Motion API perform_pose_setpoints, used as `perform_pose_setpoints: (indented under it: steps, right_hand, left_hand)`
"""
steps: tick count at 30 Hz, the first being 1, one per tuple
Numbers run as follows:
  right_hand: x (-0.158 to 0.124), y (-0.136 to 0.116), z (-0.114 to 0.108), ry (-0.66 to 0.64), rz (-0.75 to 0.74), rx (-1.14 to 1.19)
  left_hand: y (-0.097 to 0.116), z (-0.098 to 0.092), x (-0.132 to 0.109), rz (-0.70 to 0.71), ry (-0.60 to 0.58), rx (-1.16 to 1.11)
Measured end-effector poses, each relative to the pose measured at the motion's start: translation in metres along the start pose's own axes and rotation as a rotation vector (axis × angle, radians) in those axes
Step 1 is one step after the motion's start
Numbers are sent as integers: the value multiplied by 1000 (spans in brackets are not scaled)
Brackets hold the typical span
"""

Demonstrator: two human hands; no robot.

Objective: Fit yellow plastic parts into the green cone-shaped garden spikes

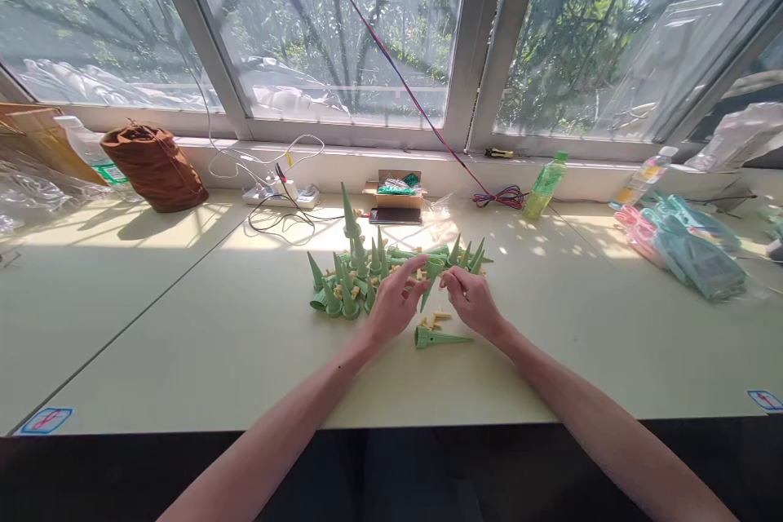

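Note:
My left hand [397,298] grips a green plastic watering spike [434,269] with its wide open end up and its point down. Close at its right side, my right hand [470,296] is pinched; whatever sits between those fingertips is too small to make out. Below both hands another green spike [444,338] lies on its side, pointing right. Small yellow plastic pieces [438,316] are scattered just above it. Behind my hands spreads a group of green spikes [350,302], several standing point up and others lying down, with more yellow pieces among them.
At the back are a small cardboard box [399,194], a phone [395,215], a power strip [286,196] with cables and a green bottle [546,186]. A brown drawstring bag [156,167] stands left. Plastic-bagged items [691,249] lie right.

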State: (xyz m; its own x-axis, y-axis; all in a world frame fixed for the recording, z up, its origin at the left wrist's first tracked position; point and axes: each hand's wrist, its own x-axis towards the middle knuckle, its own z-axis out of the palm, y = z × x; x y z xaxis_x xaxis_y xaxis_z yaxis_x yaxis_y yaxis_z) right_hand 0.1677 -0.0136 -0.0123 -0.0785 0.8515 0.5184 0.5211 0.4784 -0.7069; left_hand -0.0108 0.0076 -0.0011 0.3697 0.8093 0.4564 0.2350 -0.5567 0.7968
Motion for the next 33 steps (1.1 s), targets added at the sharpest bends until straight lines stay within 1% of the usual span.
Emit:
perform_pose_setpoints:
  steps: [3,8,10,12,14,17,20,23,26,29,33]
  right_hand:
    - [1,-3,1,54,-14,-20]
    - [2,-7,-1,126,-27,-58]
    - [2,-7,-2,141,-42,-70]
    - [2,-6,-2,128,-84,-82]
    - [1,-5,-2,91,-144,-105]
    - [1,-4,-2,27,-209,-148]
    - [0,-4,-3,1,-234,-160]
    - [1,-4,-3,-12,-244,-141]
    - [1,-4,-4,-13,-214,-118]
    - [0,-3,-3,-3,-162,-104]
    - [0,1,-3,11,-133,-103]
  left_hand:
    - [-2,2,1,21,-3,6]
    - [-1,5,0,48,111,21]
    - [1,5,0,31,122,20]
    - [3,4,0,-16,95,3]
    - [4,3,0,-99,50,-59]
    - [4,3,0,-255,13,-248]
    - [4,2,-1,-352,-18,-409]
    - [6,2,-1,-401,-53,-472]
    - [7,1,-1,-426,-83,-507]
    - [6,1,-1,-429,-111,-518]
    - [8,-1,-1,-413,-140,-506]
